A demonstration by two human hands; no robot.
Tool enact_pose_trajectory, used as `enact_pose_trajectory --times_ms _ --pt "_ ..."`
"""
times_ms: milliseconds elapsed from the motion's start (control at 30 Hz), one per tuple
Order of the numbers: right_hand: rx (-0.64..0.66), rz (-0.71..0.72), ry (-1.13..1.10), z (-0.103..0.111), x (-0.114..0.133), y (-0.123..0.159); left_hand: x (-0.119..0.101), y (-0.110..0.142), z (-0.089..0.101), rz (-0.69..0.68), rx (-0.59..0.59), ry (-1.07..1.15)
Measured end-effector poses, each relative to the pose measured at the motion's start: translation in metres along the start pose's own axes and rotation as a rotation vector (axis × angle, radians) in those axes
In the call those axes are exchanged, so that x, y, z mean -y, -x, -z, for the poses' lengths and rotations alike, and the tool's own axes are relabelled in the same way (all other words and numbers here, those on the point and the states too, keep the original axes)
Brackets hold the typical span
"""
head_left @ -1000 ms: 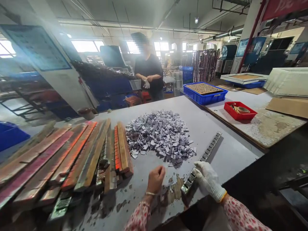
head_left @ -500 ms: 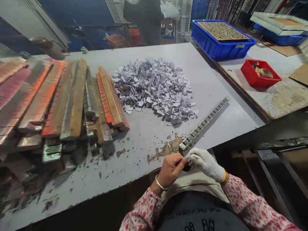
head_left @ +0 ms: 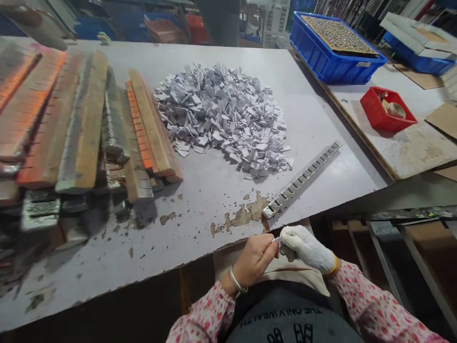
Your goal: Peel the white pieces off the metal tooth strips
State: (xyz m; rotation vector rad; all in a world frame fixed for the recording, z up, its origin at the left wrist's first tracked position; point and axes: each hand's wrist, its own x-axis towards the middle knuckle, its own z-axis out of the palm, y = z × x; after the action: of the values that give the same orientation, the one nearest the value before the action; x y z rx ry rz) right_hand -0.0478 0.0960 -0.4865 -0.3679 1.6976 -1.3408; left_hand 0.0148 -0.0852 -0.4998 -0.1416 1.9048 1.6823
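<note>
Close to the table's front edge, my bare left hand (head_left: 254, 256) pinches a small white piece (head_left: 276, 240) between thumb and fingers. My right hand (head_left: 307, 247), in a white knitted glove, is closed at the other side of that piece, its fingertips meeting the left hand's. Most of the piece is hidden by the fingers, so its kind is unclear. Just beyond the hands lies a narrow silvery strip (head_left: 303, 178) with dark gaps, slanting away to the right. A heap of small flat white pieces (head_left: 228, 119) lies farther back on the table.
Wooden bars (head_left: 84, 128) with orange edges and notches are stacked at the left. On the right-hand table stand a blue crate (head_left: 332, 59) topped by a glittery board and a red bin (head_left: 387, 112) with items inside. Dark metal rails (head_left: 385, 262) lie low at the right.
The camera view has shifted, so the table's contents sit higher and the bars farther left. Both hands stay together at the small white piece, slightly more apart than before.
</note>
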Motion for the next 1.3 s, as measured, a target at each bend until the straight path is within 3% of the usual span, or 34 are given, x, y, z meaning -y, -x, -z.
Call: enact_pose_trajectory --times_ms 100,233,333,400,633,900,1067,1300 --pt "-0.078 0.041 0.158 0.011 0.009 -0.014 -0.002 -0.010 0.007 0.026 -0.091 -0.080" --pt "-0.293 0.102 0.672 0.032 0.015 -0.038 0.010 -0.035 0.011 0.050 -0.446 -0.297" --pt "-0.303 0.050 1.099 0.040 0.014 -0.051 0.025 -0.049 0.008 0.040 -0.489 -0.543" --pt "-0.264 -0.028 1.232 0.040 0.015 -0.056 0.035 -0.054 0.004 0.015 -0.490 -0.674" --pt "-0.171 -0.092 1.290 0.039 0.019 -0.061 0.039 -0.055 -0.002 0.012 -0.482 -0.717" --pt "-0.320 -0.069 1.309 0.022 0.010 -0.052 0.039 -0.052 -0.002 -0.023 -0.496 -0.732" --pt "-0.077 -0.226 1.399 0.027 0.034 -0.058 0.037 -0.051 -0.002 -0.130 -0.595 -0.865" --pt "0.175 -0.215 1.512 0.023 0.056 -0.083 0.040 -0.052 -0.007 -0.250 -0.718 -0.958"
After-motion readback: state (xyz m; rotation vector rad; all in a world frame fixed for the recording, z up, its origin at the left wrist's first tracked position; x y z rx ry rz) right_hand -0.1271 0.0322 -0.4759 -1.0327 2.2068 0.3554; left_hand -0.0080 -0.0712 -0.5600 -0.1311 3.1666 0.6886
